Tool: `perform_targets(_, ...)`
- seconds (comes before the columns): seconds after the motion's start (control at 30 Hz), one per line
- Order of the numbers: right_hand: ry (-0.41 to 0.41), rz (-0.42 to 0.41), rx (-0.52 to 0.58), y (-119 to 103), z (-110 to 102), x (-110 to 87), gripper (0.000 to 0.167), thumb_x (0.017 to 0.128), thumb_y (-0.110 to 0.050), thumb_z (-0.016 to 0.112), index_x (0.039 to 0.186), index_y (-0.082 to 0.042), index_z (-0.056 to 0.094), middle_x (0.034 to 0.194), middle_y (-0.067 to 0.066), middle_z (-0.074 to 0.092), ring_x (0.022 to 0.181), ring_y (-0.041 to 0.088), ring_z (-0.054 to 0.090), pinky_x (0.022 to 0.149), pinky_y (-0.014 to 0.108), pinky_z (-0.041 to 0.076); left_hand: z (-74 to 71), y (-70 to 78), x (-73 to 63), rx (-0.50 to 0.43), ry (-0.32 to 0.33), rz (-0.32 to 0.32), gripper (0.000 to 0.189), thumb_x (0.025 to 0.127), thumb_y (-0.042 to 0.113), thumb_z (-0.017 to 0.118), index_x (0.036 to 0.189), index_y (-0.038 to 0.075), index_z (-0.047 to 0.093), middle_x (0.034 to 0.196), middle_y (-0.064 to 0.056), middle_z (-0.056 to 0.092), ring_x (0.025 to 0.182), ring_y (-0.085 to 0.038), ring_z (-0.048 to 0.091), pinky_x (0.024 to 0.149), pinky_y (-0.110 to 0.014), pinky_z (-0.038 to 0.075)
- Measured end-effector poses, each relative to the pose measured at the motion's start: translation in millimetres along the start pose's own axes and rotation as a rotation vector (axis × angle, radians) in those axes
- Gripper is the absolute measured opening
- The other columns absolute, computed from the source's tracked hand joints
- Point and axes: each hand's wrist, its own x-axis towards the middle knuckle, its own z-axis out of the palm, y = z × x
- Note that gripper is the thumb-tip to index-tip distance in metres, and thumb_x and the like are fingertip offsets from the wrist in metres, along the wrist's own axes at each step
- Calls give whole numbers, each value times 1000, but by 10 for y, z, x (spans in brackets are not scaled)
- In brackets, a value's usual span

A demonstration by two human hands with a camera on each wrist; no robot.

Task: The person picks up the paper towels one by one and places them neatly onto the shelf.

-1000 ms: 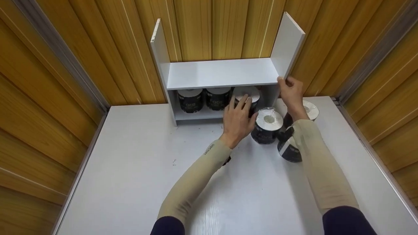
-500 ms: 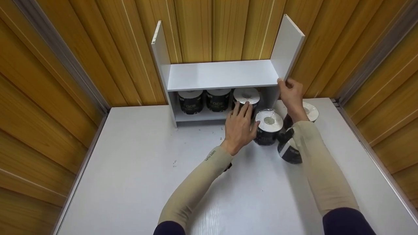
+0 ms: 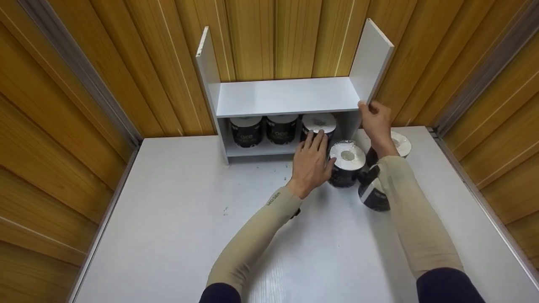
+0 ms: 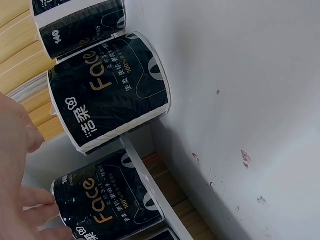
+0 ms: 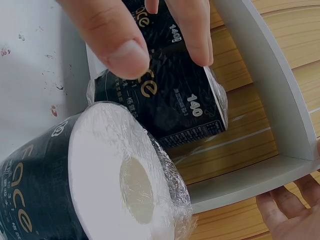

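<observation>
My left hand (image 3: 310, 166), fingers extended, touches the front of a black-wrapped toilet paper roll (image 3: 318, 122) on the lower level of a white shelf unit (image 3: 286, 97). In the left wrist view its fingertips lie against that roll's wrapper (image 4: 107, 195). To its left, two matching rolls stand upright, a left one (image 3: 246, 131) and a middle one (image 3: 281, 128). My right hand (image 3: 376, 122) grips the edge of the unit's right side panel, thumb in front and fingers behind. Beside my left thumb, another roll (image 3: 347, 162) stands on the table.
More rolls, one standing (image 3: 401, 144) and one tilted (image 3: 374, 197), sit right of the unit, partly hidden by my right forearm. Wood-look panels (image 3: 294, 38) rise behind the white table (image 3: 181, 210). The unit's upper board carries nothing.
My left hand has drawn back from the top of the third roll to its front, uncovering the roll's white top. My right hand keeps its grip on the panel.
</observation>
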Motion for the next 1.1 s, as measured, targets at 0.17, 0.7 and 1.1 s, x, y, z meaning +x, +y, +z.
perform_targets(0.17, 14, -5, -16, 5, 4, 3, 39, 108, -36, 60, 122, -2, 72, 101, -5, 61, 99, 11, 52, 84, 26, 43, 1, 6, 50, 14, -11, 12, 71, 108, 54, 51, 163, 9, 43, 172, -6, 39, 160, -29, 36, 120, -44, 44)
perform_targets(0.7, 13, -12, -15, -7, -1, 0, 35, 107, -36, 62, 117, -4, 73, 98, -4, 62, 95, 10, 52, 81, 25, 44, -10, 10, 265, 26, -79, 12, 70, 109, 53, 48, 164, 11, 42, 173, -5, 38, 160, -29, 35, 122, -44, 41)
perform_targets(1.1, 5, 12, -27, 14, -11, 23, 34, 107, -38, 61, 118, -8, 74, 103, -1, 64, 96, 9, 52, 81, 25, 44, 4, 43, 411, 41, -120, 0, 71, 109, 54, 47, 165, 11, 39, 174, -3, 35, 159, -28, 35, 123, -44, 39)
